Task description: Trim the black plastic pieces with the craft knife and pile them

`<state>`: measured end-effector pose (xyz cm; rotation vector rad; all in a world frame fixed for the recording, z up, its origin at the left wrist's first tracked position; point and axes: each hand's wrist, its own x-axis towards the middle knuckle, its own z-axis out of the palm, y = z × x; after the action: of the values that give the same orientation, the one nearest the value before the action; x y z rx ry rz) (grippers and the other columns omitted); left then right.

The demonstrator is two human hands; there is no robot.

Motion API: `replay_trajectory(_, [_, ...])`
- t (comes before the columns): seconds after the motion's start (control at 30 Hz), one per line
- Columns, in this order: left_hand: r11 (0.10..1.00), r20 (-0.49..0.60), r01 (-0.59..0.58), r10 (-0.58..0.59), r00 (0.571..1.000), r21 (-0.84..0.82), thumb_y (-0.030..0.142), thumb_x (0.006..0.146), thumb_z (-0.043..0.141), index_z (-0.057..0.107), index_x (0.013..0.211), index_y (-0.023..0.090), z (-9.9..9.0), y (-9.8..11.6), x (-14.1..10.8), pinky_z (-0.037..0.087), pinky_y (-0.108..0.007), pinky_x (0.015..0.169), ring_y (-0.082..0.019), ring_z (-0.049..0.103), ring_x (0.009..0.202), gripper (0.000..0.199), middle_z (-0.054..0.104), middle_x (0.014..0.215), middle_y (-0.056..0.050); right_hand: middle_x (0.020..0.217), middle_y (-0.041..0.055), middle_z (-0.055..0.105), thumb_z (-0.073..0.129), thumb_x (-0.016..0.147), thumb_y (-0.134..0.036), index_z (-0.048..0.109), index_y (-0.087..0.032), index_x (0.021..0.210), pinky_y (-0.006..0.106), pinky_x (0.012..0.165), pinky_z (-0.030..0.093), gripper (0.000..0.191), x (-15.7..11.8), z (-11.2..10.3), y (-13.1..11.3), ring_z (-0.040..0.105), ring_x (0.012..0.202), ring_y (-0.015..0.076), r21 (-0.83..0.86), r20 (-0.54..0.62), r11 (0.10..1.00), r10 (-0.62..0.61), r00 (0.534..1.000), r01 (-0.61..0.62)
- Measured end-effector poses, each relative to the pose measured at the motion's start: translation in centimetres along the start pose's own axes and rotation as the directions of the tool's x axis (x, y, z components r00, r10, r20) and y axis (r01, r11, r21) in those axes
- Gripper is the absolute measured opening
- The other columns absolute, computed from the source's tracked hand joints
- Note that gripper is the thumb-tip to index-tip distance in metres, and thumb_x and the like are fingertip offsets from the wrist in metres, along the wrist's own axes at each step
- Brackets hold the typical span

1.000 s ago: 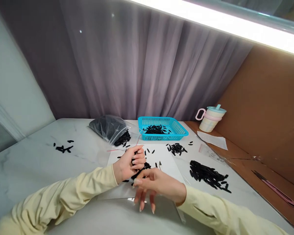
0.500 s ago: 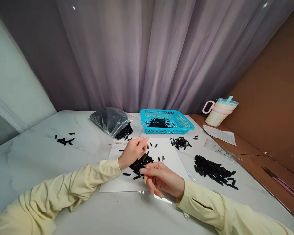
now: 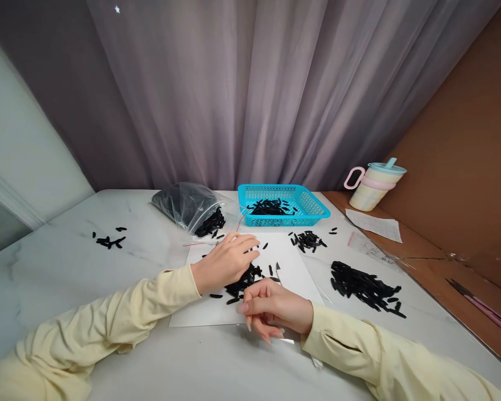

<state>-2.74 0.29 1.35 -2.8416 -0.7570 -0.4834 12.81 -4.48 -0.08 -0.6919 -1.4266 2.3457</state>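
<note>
My left hand [image 3: 227, 260] hovers palm down above a white sheet [image 3: 196, 312], over a pile of small, narrow black pieces [image 3: 248, 278]. Its fingers reach to the right, slightly apart, and hold nothing I can see. Just nearer to me, my right hand [image 3: 271, 309] is closed, thumb against forefinger, the other fingers curled. Whatever may be in that pinch is too small or hidden to name. A pale pointed object [image 3: 277, 268] with a dark tip lies on the sheet beyond my right hand.
A clear zip bag [image 3: 187, 206] of black pieces and a blue basket [image 3: 284, 220] stand at the back. More black piles [image 3: 365, 285] lie right and left. Farther right are a cup [image 3: 376, 186], a paper slip [image 3: 373, 224] and pink-handled pointed tools [image 3: 484, 309].
My left hand has gone from closed, fingertips together, to spread palm down over the pile. My right hand keeps its pinch in nearly the same spot, dipping a little.
</note>
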Motion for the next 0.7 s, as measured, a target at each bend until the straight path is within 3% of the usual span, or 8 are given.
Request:
replay_trajectory(0.13, [0.983, 0.094, -0.136, 0.148, 0.984, -0.125, 0.028, 0.092, 0.035, 0.054, 0.107, 0.014, 1.1, 1.2, 0.9, 0.039, -0.031, 0.089, -0.019, 0.051, 0.105, 0.028, 0.055, 0.118, -0.009, 0.037, -0.0044, 0.053, 0.066, 0.07, -0.034, 0.052, -0.013, 0.054, 0.017, 0.026, 0.02, 0.03, -0.4, 0.4, -0.1, 0.036, 0.024, 0.0037, -0.134, 0.067, 0.989, 0.071, 0.995, -0.062])
replay_trajectory(0.27, [0.975, 0.16, -0.16, 0.184, 0.97, -0.151, 0.041, 0.09, 0.035, 0.047, 0.119, 0.011, 2.2, 2.7, 1.3, 0.041, -0.034, 0.089, -0.023, 0.049, 0.105, 0.043, 0.052, 0.12, -0.012, 0.037, -0.0074, 0.049, 0.065, 0.071, -0.033, 0.056, -0.011, 0.058, 0.014, 0.033, 0.026, 0.027, -1.0, 0.7, 0.0, 0.037, 0.028, 0.0011, -0.327, 0.142, 0.943, 0.116, 0.983, -0.064])
replay_trajectory(0.53, [0.984, 0.133, -0.162, 0.17, 0.976, -0.07, 0.037, 0.093, 0.028, 0.04, 0.128, 0.011, 3.6, 2.6, 0.5, 0.032, -0.041, 0.1, -0.028, 0.032, 0.127, 0.045, 0.034, 0.139, -0.017, 0.037, -0.0077, 0.047, 0.063, 0.072, -0.035, 0.056, -0.011, 0.059, 0.015, 0.036, 0.027, 0.028, -1.0, 0.6, 0.0, 0.034, 0.03, 0.0006, -0.375, 0.153, 0.926, 0.114, 0.982, -0.049])
replay_trajectory(0.7, [0.982, 0.099, -0.186, 0.187, 0.977, -0.026, 0.022, 0.093, 0.032, 0.047, 0.124, 0.013, 4.2, 1.9, 0.4, 0.032, -0.037, 0.102, -0.021, 0.043, 0.121, 0.036, 0.048, 0.131, -0.013, 0.039, -0.006, 0.05, 0.066, 0.068, -0.036, 0.055, -0.011, 0.057, 0.015, 0.032, 0.025, 0.03, -0.8, 0.5, -0.1, 0.039, 0.029, 0.0021, -0.308, 0.14, 0.947, 0.141, 0.98, -0.092])
